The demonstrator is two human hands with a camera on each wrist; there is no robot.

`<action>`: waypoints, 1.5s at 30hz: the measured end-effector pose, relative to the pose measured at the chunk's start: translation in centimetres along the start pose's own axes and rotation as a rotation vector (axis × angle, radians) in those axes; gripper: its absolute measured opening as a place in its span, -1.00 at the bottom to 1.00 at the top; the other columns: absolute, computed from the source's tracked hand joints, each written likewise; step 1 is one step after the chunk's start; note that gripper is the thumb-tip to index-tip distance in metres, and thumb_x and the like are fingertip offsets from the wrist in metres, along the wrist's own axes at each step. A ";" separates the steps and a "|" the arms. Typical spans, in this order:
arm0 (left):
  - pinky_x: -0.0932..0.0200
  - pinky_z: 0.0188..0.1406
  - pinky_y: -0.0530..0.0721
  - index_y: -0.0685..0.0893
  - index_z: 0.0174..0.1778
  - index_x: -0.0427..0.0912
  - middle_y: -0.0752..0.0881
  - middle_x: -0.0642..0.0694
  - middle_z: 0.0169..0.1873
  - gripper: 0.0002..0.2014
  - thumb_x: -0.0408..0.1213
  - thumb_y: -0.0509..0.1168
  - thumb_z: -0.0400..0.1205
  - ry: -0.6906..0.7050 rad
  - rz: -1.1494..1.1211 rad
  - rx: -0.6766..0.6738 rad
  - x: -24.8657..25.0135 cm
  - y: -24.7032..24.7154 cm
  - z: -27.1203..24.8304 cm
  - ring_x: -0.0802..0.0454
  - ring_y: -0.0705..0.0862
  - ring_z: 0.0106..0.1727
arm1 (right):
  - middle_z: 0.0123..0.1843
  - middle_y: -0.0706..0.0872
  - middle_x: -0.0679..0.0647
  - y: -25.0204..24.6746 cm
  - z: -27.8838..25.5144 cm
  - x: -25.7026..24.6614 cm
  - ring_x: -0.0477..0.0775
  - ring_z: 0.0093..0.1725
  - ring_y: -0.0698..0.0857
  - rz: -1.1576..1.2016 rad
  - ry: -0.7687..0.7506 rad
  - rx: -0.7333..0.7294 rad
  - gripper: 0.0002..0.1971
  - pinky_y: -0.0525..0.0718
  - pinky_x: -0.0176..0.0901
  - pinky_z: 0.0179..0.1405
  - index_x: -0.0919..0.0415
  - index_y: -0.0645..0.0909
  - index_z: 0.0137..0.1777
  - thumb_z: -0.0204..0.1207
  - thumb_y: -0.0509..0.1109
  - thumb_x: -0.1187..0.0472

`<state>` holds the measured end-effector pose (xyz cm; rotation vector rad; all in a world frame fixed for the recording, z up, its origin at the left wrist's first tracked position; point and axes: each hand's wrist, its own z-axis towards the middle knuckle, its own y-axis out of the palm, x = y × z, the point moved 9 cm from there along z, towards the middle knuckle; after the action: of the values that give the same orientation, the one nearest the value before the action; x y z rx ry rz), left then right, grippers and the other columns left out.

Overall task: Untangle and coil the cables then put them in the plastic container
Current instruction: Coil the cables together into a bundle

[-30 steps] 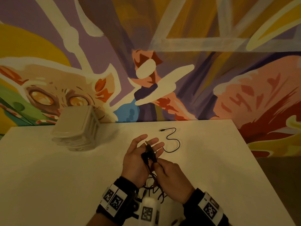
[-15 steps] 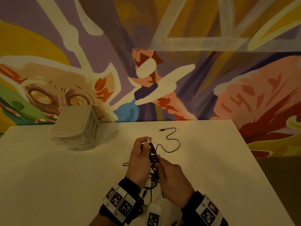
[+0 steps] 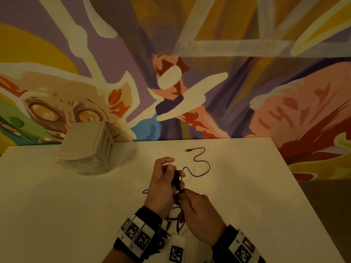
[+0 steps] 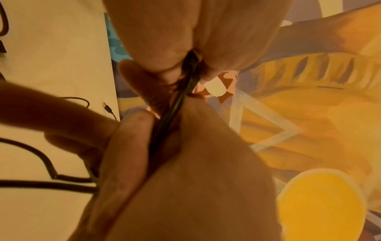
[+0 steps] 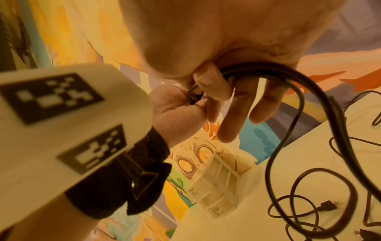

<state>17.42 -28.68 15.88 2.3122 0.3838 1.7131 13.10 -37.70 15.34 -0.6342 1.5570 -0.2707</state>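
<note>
A thin black cable [image 3: 201,158] trails over the white table [image 3: 76,205], its small plug end lying far from me. Its near part is bunched in my left hand [image 3: 167,177], whose fingers and thumb curl round the bundle [image 3: 176,180]. Just below, my right hand [image 3: 183,195] pinches the same cable. In the left wrist view the cable strands [image 4: 177,101] run between my closed left fingers. In the right wrist view my right fingers [image 5: 212,81] pinch a cable loop [image 5: 296,117] that hangs to the table. The plastic container [image 3: 86,149] stands at the far left, lid on.
More tangled cable [image 3: 175,218] lies between my wrists near the front edge, with a loose plug [image 5: 328,206] on the table. A painted wall [image 3: 190,73] rises right behind the table. The table's right edge [image 3: 303,196] drops to the floor.
My left hand's fingers, spread flat a second ago, have curled round the cable bundle. A cable loop now shows on the table left of that hand.
</note>
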 end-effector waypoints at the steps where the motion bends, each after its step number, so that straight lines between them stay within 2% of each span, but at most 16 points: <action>1: 0.16 -0.51 0.48 0.55 0.14 -0.11 0.67 -0.18 -0.28 -0.81 -0.28 0.03 0.78 0.009 0.033 0.009 0.1 -0.1 0.1 0.03 0.56 -0.46 | -0.38 0.70 0.18 0.0 0.0 -0.3 0.16 -0.36 0.67 0.001 -0.013 0.000 -0.60 0.62 0.19 -0.22 0.20 0.53 -0.17 0.67 -0.03 0.00; 4: 0.09 -0.41 0.50 0.61 0.15 -0.13 0.69 -0.06 -0.23 -0.77 -0.32 0.04 0.78 0.048 0.094 0.045 0.3 -0.3 0.5 0.08 0.56 -0.44 | -0.39 0.71 0.13 -0.1 0.2 -0.4 0.09 -0.37 0.68 0.001 -0.025 -0.008 -0.43 0.63 0.12 -0.20 0.15 0.56 -0.19 0.59 -0.10 -0.28; 7: 0.03 -0.30 0.47 0.62 0.09 -0.13 0.62 0.02 -0.45 -0.78 -0.32 0.05 0.77 0.021 0.083 0.046 0.0 -0.3 0.7 0.05 0.56 -0.41 | -0.39 0.71 0.14 -0.1 0.5 0.0 0.08 -0.38 0.68 -0.028 -0.027 -0.015 -0.40 0.63 0.12 -0.21 0.18 0.56 -0.21 0.56 -0.07 -0.31; 9: 0.05 -0.23 0.53 0.60 0.06 -0.17 0.59 0.02 -0.49 -0.81 -0.32 0.06 0.77 -0.032 -0.020 0.031 -0.3 -0.2 0.9 0.05 0.56 -0.38 | -0.39 0.70 0.13 -0.1 0.9 0.4 0.10 -0.38 0.66 -0.042 -0.033 -0.013 -0.41 0.62 0.15 -0.22 0.17 0.54 -0.23 0.55 -0.09 -0.30; 11: 0.03 -0.09 0.65 0.59 0.12 -0.23 0.59 -0.07 -0.35 -0.81 -0.28 0.09 0.76 -0.089 -0.169 0.025 -0.8 -0.2 1.2 0.01 0.62 -0.26 | -0.39 0.70 0.05 -0.3 1.2 0.8 0.07 -0.36 0.67 -0.066 -0.046 0.006 -0.44 0.63 0.12 -0.21 0.11 0.54 -0.22 0.57 -0.11 -0.29; 13: -0.09 0.11 0.68 0.56 0.28 -0.28 0.67 -0.20 -0.09 -0.72 -0.22 0.12 0.74 -0.157 -0.304 0.024 -1.5 -0.3 1.4 -0.12 0.72 0.01 | -0.44 0.62 -0.11 -0.7 1.5 0.9 0.00 -0.37 0.66 -0.112 -0.065 0.041 -0.52 0.64 0.01 -0.23 0.02 0.58 -0.15 0.64 -0.07 -0.22; 15: -0.11 0.11 0.69 0.51 0.38 -0.30 0.71 -0.33 0.17 -0.67 -0.24 0.12 0.74 -0.206 -0.363 0.033 -2.2 -0.7 1.4 -0.22 0.71 0.23 | -0.49 0.52 -0.21 -1.0 2.0 1.0 -0.05 -0.39 0.62 -0.158 -0.075 0.078 -0.55 0.62 -0.09 -0.28 0.02 0.62 -0.07 0.68 -0.05 -0.15; 16: -0.08 0.06 0.70 0.50 0.39 -0.31 0.71 -0.36 0.21 -0.67 -0.28 0.11 0.75 -0.214 -0.381 0.034 -2.4 -0.7 1.4 -0.24 0.71 0.25 | -0.48 0.52 -0.20 -1.1 2.2 1.1 -0.04 -0.39 0.62 -0.172 -0.075 0.094 -0.51 0.61 -0.08 -0.30 0.02 0.63 -0.06 0.66 -0.09 -0.18; 19: 0.01 -0.02 0.73 0.51 0.36 -0.35 0.79 -0.32 0.06 -0.70 -0.36 0.07 0.75 -0.189 -0.425 0.022 -2.4 -0.7 1.5 -0.23 0.75 0.12 | -0.41 0.62 -0.08 -0.8 2.8 1.8 0.03 -0.35 0.64 -0.200 -0.051 0.115 -0.40 0.62 0.00 -0.28 0.03 0.59 -0.13 0.56 -0.24 -0.27; 22: 0.00 -0.05 0.65 0.56 0.28 -0.38 0.79 -0.24 -0.11 -0.73 -0.38 0.07 0.74 -0.154 -0.353 0.009 -2.2 -0.9 2.0 -0.18 0.74 -0.01 | -0.44 0.54 -0.14 0.2 3.2 2.6 0.02 -0.34 0.60 -0.198 -0.011 0.051 -0.57 0.62 0.02 -0.24 -0.04 0.49 -0.22 0.68 -0.12 -0.16; 24: -0.03 0.01 0.70 0.61 0.21 -0.35 0.74 -0.21 -0.19 -0.75 -0.38 0.07 0.75 -0.162 -0.340 0.013 -2.4 -1.0 2.4 -0.16 0.75 -0.08 | -0.43 0.53 -0.14 0.7 3.4 2.6 0.06 -0.33 0.62 -0.196 -0.001 0.022 -0.63 0.61 0.05 -0.22 -0.10 0.41 -0.28 0.71 -0.07 -0.10; 28: -0.06 -0.15 0.72 0.59 0.18 -0.35 0.62 -0.17 -0.34 -0.74 -0.38 0.02 0.77 -0.121 -0.321 0.047 -2.2 -1.6 3.2 -0.06 0.66 -0.35 | -0.46 0.59 -0.04 0.3 3.6 1.8 0.01 -0.39 0.60 -0.142 -0.017 0.011 -0.50 0.58 -0.02 -0.28 -0.01 0.44 -0.38 0.62 -0.11 -0.25; 33: 0.18 -0.44 0.49 0.56 0.04 -0.25 0.51 -0.10 -0.32 -0.81 -0.40 0.03 0.77 -0.082 -0.155 0.129 -2.2 -3.8 4.4 0.06 0.46 -0.39 | -0.33 0.72 0.02 -2.6 6.5 3.3 -0.04 -0.31 0.66 -0.112 -0.028 0.099 -0.44 0.59 -0.12 -0.23 0.13 0.55 -0.23 0.58 -0.08 -0.28; 37: 0.22 -0.50 0.47 0.47 -0.03 -0.24 0.45 -0.08 -0.33 -0.86 -0.50 0.05 0.73 -0.157 -0.146 0.113 -2.9 -4.4 5.1 0.03 0.42 -0.38 | -0.22 0.76 0.01 -4.6 12.3 9.8 0.04 -0.19 0.68 -0.206 0.120 0.119 -0.77 0.61 -0.12 -0.11 0.11 0.60 -0.14 0.61 0.25 -0.01; 40: 0.21 -0.50 0.48 0.48 0.02 -0.26 0.45 -0.09 -0.35 -0.84 -0.58 0.08 0.69 -0.184 -0.163 0.104 -3.3 -4.8 5.7 0.02 0.42 -0.37 | -0.05 0.78 0.08 -5.1 16.6 14.9 0.15 0.00 0.72 -0.267 0.247 0.070 -0.92 0.67 -0.03 0.05 0.07 0.58 -0.07 0.54 0.35 0.10; 45: 0.15 -0.41 0.53 0.52 0.09 -0.28 0.45 -0.14 -0.28 -0.84 -0.55 0.10 0.70 -0.209 -0.122 0.085 -4.0 -5.4 6.8 0.00 0.48 -0.33 | 0.23 0.61 0.16 -5.7 21.6 18.3 0.23 0.25 0.59 -0.403 0.361 0.009 -0.79 0.56 0.02 0.24 0.15 0.51 0.17 0.56 0.32 0.17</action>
<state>22.41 -25.27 8.51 2.4422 0.5531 1.4082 35.85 -47.83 0.80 -0.9294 1.7590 -0.7273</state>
